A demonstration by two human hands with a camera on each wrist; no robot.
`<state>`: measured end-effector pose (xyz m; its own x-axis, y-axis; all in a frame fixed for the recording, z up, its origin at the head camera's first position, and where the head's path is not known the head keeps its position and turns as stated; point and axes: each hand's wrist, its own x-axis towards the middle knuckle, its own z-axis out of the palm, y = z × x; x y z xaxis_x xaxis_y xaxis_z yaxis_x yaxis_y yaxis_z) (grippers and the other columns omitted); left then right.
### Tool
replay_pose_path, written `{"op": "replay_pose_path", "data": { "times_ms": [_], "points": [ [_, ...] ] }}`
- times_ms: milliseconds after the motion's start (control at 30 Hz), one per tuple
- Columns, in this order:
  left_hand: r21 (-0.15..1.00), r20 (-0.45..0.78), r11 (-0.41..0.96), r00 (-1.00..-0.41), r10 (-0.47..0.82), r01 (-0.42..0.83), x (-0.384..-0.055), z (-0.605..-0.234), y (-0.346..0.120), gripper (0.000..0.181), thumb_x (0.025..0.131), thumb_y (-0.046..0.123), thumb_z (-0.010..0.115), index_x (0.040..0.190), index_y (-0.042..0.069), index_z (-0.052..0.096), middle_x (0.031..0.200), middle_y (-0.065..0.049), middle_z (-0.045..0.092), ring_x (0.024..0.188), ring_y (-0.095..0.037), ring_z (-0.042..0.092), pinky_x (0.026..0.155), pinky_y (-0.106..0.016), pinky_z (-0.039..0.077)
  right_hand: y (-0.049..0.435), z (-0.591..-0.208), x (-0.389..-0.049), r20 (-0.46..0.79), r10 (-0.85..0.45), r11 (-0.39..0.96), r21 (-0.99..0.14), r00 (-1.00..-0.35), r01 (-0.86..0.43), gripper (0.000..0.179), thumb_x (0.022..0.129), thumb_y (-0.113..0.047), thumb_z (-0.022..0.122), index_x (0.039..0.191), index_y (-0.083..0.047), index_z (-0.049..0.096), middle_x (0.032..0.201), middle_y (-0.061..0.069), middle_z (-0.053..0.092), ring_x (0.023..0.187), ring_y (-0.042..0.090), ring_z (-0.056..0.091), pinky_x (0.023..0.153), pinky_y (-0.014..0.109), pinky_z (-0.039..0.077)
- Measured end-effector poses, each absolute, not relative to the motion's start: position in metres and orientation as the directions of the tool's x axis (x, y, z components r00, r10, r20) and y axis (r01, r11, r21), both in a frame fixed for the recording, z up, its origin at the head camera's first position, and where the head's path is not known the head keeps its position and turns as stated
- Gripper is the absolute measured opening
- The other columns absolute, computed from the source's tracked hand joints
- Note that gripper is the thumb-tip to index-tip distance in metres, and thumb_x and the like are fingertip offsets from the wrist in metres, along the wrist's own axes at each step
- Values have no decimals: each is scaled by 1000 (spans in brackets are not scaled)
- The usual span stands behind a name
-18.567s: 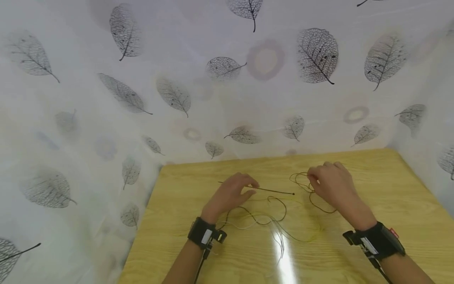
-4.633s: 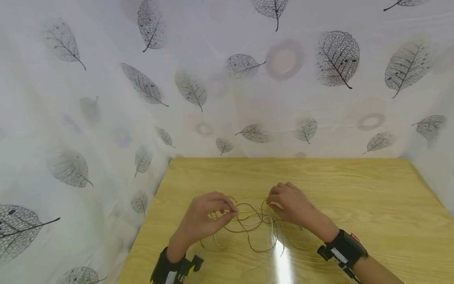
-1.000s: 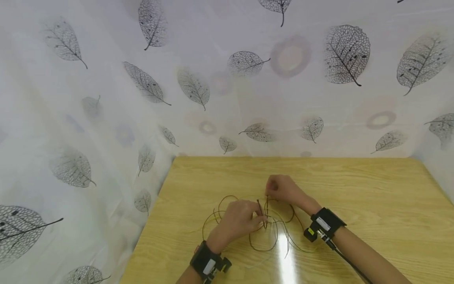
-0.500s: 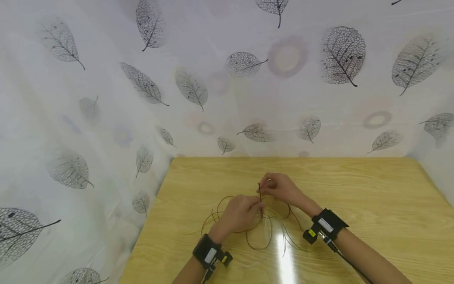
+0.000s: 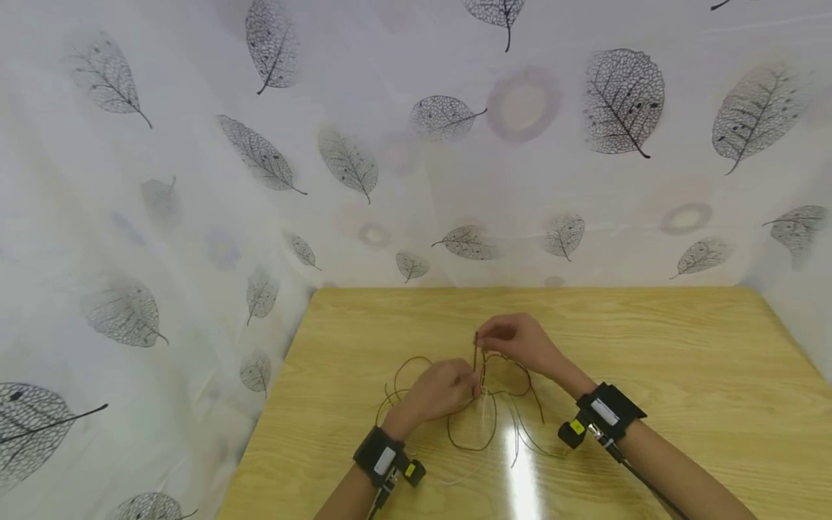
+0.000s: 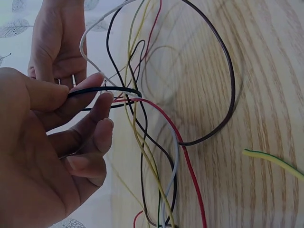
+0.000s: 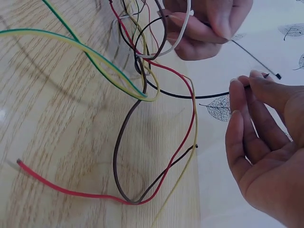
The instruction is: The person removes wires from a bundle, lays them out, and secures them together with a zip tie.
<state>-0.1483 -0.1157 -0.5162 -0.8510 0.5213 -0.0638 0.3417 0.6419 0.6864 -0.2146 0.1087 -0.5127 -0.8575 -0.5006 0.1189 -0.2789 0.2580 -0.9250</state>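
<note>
A slim black cable tie is bent in a U around a loose bundle of thin wires. My left hand pinches the tie between thumb and finger, low over the table. Just above and to its right, my right hand pinches the tie near one end. The tie's small square head sticks out beyond the left fingers in the right wrist view. Red wire, brown wire, white wire and yellow-green wire hang and curl below the hands. Part of the tie is hidden by fingers.
Wire ends spread over the wood-grain table. Leaf-patterned white sheeting stands behind and at the sides. Each wrist wears a black strap with a small camera, and a cable runs along the right forearm.
Long before, the tie lay straight and level by the left hand. During the last second the right hand shifted slightly left onto the tie's upper end, and the tie now stands upright between the hands.
</note>
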Motion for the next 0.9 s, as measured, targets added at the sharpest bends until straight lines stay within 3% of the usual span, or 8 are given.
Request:
{"op": "replay_pose_path", "data": {
  "times_ms": [167, 533, 767, 900],
  "points": [
    [704, -86, 624, -832, 548, 338, -149, -520, -117, 33, 109, 25, 50, 88, 16, 75, 87, 11, 60, 67, -5, 50, 59, -22, 44, 108, -512, -214, 141, -490, 237, -928, -860, -288, 13, 95, -23, 77, 106, -18, 78, 102, -3, 77, 93, 18, 74, 82, 33, 59],
    [715, -104, 614, -818, 566, 334, -148, -523, -118, 34, 109, 22, 48, 88, 18, 74, 85, 9, 58, 66, -6, 50, 58, -23, 43, 111, -516, -211, 149, -513, 235, -923, -845, -306, 12, 96, -27, 75, 107, -22, 78, 102, -5, 77, 94, 16, 74, 78, 41, 60],
    [711, -115, 619, -813, 571, 334, -150, -526, -118, 33, 108, 22, 48, 88, 18, 74, 81, 8, 57, 61, -6, 49, 55, -22, 42, 110, -507, -205, 154, -533, 240, -915, -832, -323, 18, 101, -32, 68, 110, -20, 78, 101, -3, 77, 97, 30, 74, 80, 37, 59],
    [711, -117, 619, -812, 572, 334, -151, -526, -117, 33, 108, 24, 50, 90, 17, 77, 79, 9, 57, 63, -5, 49, 56, -22, 41, 107, -504, -203, 177, -525, 258, -899, -832, -354, 15, 100, -31, 70, 106, -20, 78, 99, -2, 77, 94, 30, 74, 78, 36, 59]
  ]
}}
